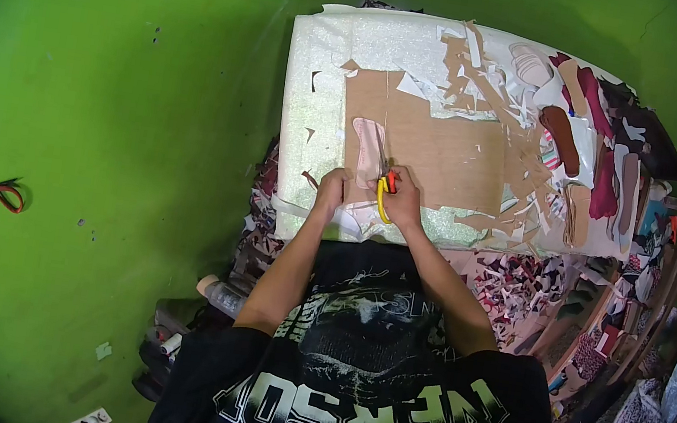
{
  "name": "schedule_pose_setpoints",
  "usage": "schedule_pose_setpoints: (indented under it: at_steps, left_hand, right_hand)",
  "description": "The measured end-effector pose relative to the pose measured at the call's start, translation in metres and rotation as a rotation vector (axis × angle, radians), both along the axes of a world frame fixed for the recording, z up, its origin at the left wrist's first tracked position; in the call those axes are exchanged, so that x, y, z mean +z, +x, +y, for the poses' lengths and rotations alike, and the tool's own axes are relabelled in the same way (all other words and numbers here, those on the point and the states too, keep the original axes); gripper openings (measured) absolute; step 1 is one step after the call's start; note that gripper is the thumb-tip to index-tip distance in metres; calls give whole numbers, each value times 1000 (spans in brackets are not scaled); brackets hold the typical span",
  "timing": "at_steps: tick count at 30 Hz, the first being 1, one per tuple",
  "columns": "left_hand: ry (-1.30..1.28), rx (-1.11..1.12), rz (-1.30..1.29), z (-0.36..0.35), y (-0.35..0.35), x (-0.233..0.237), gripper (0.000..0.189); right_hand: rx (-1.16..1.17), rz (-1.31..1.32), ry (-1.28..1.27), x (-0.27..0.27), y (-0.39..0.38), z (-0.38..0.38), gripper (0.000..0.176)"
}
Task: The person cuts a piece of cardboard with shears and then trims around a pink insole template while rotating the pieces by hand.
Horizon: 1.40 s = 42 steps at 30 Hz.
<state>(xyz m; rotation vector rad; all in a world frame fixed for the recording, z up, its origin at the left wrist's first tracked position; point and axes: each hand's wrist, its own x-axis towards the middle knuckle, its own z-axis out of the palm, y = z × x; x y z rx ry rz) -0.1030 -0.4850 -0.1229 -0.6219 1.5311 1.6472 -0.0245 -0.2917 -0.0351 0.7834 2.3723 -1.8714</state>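
Well, your pale pink sole-shaped piece (368, 142) lies on brown cardboard (451, 158). Your right hand (400, 196) grips yellow-and-orange scissors (384, 189) by its near end; your left hand's (331, 191) grip can't be told. Cut scraps (468, 78) clutter the far side.

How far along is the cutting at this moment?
Looks done: several sole-shaped pieces lie at the table's right, with scraps strewn nearby. In hand: the right hand holds the scissors at the pale pink piece, the left hand beside it. Left: probably finishing this piece, as the scissors are at its edge; how many more remain, I can't tell.
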Motion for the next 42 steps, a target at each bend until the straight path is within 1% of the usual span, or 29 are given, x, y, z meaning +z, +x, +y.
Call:
schedule_pose_setpoints:
  at_steps: [3,6,9,12,15,18,21,22,25,26,30,33,37,40,42]
  left_hand:
    - [-104,-31,93,31,-4,54,31]
    - [-400,-433,450,40,-4,66,38]
    - [-297,-454,263,43,-5,74,43]
    - [32,-270,-74,48,2,91,39]
    - [294,-73,-77,55,10,88,34]
    - [320,-9,5,75,0,95,32]
    - [323,169,17,97,-12,106,31]
    - [349,161,10,100,-17,93,31]
    - [384,147,-28,106,-22,86,32]
    - [356,123,-52,106,-23,85,32]
    - [274,37,-112,97,-20,102,35]
    - [229,-2,-86,90,-14,110,35]
    - [171,-42,11,90,-14,113,33]
    - [98,-57,65,92,-13,119,32]
    - [93,-77,119,91,-13,118,31]
  right_hand:
    - [38,-43,-26,-2,-5,10,61]
    - [81,-38,-84,-2,-10,18,59]
    - [107,-67,-55,12,-8,30,58]
    - [100,-275,-313,33,4,49,59]
    - [131,-393,-420,91,29,68,64]
    - [134,-401,-404,98,55,82,69]
    - [161,-500,-460,116,64,91,63]
    - [194,-531,-631,110,66,95,76]
    - [205,-626,-887,112,64,92,78]
    - [144,-662,-757,112,61,81,79]
    - [152,-592,-604,109,52,58,82]
    - [175,-572,-654,106,52,43,83]
    - [166,-518,-640,109,50,35,83]
    - [77,-494,-651,113,48,30,82]
    - [71,-480,-704,113,46,29,80]
